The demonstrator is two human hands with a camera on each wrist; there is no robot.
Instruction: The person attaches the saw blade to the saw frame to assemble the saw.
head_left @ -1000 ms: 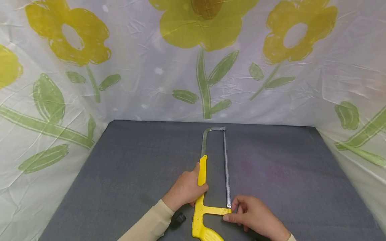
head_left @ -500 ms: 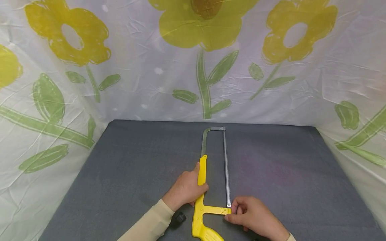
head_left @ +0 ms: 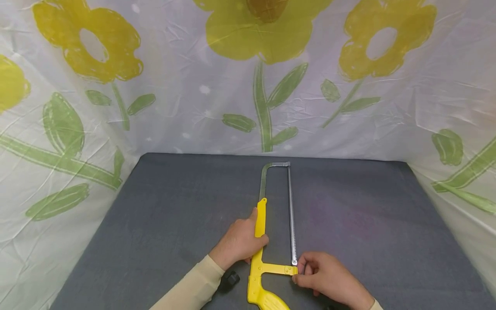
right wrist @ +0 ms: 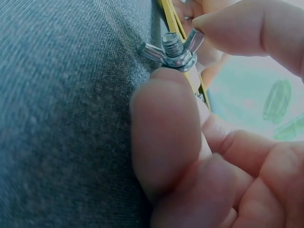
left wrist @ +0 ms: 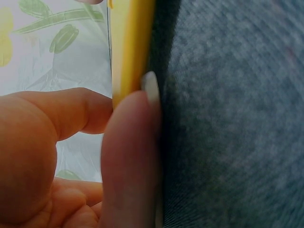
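A hacksaw (head_left: 261, 217) with a yellow frame and a silver front bow lies lengthwise on the dark table, its blade (head_left: 292, 224) on the right side. My left hand (head_left: 239, 240) grips the yellow frame around its middle; the left wrist view shows fingers at both sides of the yellow bar (left wrist: 130, 42). At the near end of the blade, my right hand (head_left: 331, 275) has its thumb and forefinger by the yellow crosspiece (head_left: 276, 270). The right wrist view shows a metal wing nut (right wrist: 178, 61) on a threaded stud, with fingertips at one wing and underneath it.
The table (head_left: 174, 198) has a dark grey cloth surface. A white curtain (head_left: 174, 86) with yellow flowers surrounds its back and sides. A small black object (head_left: 231, 279) sits beside my left sleeve (head_left: 193, 282). The saw's handle (head_left: 271, 300) runs off the lower edge.
My right thumb has drawn slightly right, away from the crosspiece. The left hand and the hacksaw stay in place, while the head view shifts a little.
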